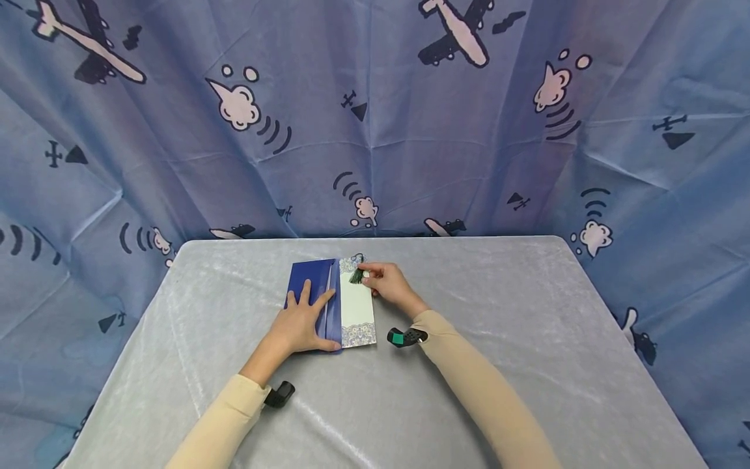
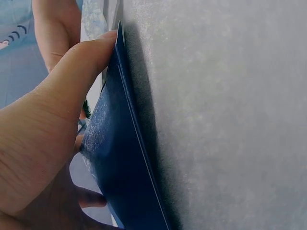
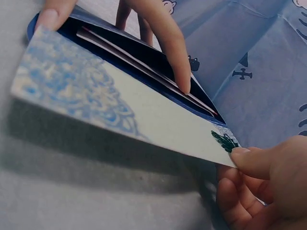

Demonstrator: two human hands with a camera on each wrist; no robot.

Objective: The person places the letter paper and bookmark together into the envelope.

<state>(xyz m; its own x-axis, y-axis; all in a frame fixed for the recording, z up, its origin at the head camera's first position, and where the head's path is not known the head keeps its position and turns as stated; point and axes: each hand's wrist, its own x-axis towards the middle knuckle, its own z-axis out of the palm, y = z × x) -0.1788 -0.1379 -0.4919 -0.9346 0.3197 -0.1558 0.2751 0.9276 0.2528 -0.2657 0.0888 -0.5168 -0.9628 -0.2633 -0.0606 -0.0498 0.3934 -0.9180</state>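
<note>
A blue paper sleeve lies on the table, with my left hand spread over it. The thumb presses the sleeve's near edge, and the other fingers reach across its front. In the right wrist view the sleeve's mouth gapes, showing thin pale cards inside; one left fingertip touches them. A cream bookmark with blue floral ends lies along the sleeve's right side. My right hand pinches its far right edge between thumb and fingers, beside a dark green tassel.
Grey velvety cloth covers the table. Behind it hangs a blue curtain printed with planes and clouds. Each wrist wears a black band, the right wristband with a green patch.
</note>
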